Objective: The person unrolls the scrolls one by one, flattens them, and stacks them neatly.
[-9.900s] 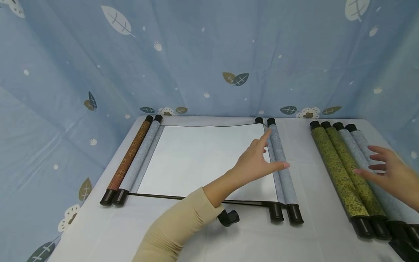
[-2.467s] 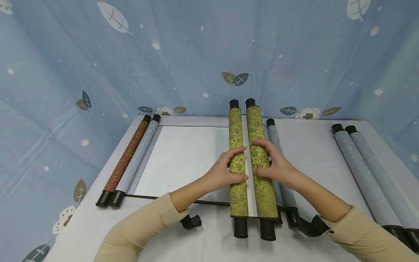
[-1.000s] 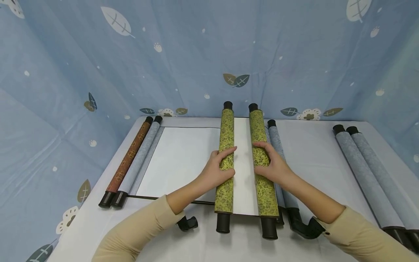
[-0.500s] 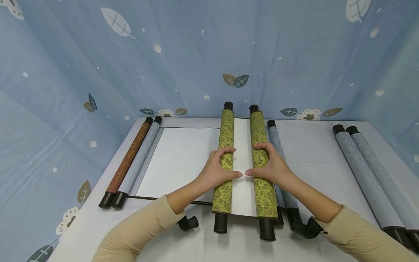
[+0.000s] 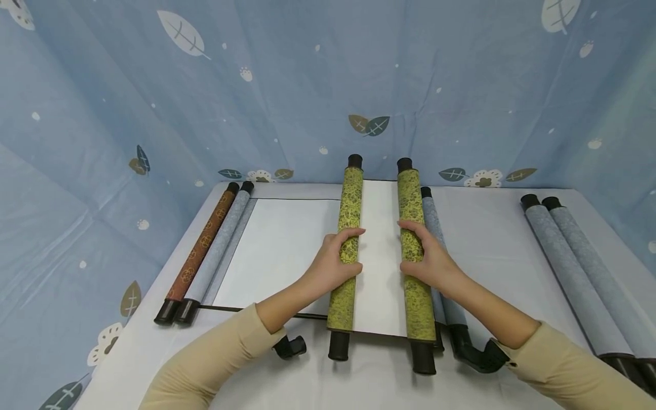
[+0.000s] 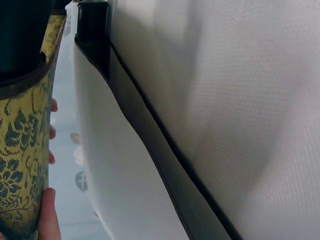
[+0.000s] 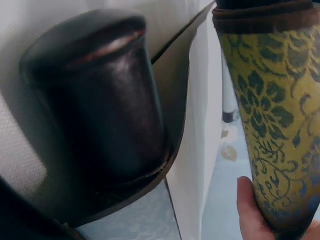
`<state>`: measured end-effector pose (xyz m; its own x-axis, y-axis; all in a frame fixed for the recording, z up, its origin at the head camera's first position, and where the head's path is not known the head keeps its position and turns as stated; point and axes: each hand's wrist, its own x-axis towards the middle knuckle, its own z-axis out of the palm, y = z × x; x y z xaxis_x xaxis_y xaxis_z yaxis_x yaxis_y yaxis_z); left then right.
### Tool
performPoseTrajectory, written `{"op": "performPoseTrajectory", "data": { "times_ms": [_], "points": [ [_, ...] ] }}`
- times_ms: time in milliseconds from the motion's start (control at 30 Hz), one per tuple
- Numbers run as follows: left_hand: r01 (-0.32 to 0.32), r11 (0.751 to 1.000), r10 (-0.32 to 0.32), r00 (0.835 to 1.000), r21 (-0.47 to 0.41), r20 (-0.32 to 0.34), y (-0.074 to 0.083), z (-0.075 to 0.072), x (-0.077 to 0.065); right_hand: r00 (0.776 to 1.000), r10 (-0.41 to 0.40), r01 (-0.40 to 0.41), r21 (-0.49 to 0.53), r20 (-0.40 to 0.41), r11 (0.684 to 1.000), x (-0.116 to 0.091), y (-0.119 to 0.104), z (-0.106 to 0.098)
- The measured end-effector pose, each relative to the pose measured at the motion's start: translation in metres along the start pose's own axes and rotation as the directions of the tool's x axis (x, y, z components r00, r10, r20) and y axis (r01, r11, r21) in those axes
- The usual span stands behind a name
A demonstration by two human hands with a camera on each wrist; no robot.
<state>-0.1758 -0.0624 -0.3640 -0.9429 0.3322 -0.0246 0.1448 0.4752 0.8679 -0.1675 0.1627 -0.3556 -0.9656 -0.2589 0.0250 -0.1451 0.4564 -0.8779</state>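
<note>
A yellow-green patterned hanging scroll is held over the middle of the table, partly unrolled, with black knobs at its ends. My left hand [image 5: 330, 263] grips its left roll [image 5: 342, 307], thumb and fingers round it. Its right roll [image 5: 420, 307] is gripped by my right hand [image 5: 429, 257]. White paper [image 5: 380, 290] shows between the two rolls. In the left wrist view the patterned roll [image 6: 22, 150] fills the left edge, with my thumb [image 6: 48, 215] against it. The right wrist view has the other roll [image 7: 277, 110] close up, my thumb [image 7: 246, 202] along its side.
Beneath lies an opened scroll with a white sheet [image 5: 287, 245]. Blue-grey rolls [image 5: 441, 239] flank its right end. A brown patterned roll [image 5: 202, 245] and a blue-grey roll [image 5: 220, 245] lie at left. Two more blue-grey rolls [image 5: 574, 273] lie at right. A blue curtain [image 5: 307, 85] hangs behind.
The yellow-green scroll has come from the right side to the middle, in both hands. Its two rolls have moved apart, and the white strip between them is wider.
</note>
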Motion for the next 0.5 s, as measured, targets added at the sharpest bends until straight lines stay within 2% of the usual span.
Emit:
{"op": "performPoseTrajectory", "data": {
  "times_ms": [167,400,500],
  "points": [
    [0.018,1.000,-0.018,1.000,-0.004,-0.005,-0.003,-0.001,-0.001,0.999,0.013,-0.015,-0.069,-0.037,0.997,-0.001,-0.001,0.000],
    [0.036,0.999,-0.036,0.999,0.013,-0.036,-0.006,0.002,-0.003,0.995,-0.017,-0.001,-0.179,-0.102,0.984,0.001,0.009,0.009],
    [0.047,0.999,-0.047,0.998,0.007,-0.033,-0.008,0.003,-0.004,0.993,-0.017,-0.004,-0.180,-0.113,0.984,0.001,0.012,0.011]
  ]
}}
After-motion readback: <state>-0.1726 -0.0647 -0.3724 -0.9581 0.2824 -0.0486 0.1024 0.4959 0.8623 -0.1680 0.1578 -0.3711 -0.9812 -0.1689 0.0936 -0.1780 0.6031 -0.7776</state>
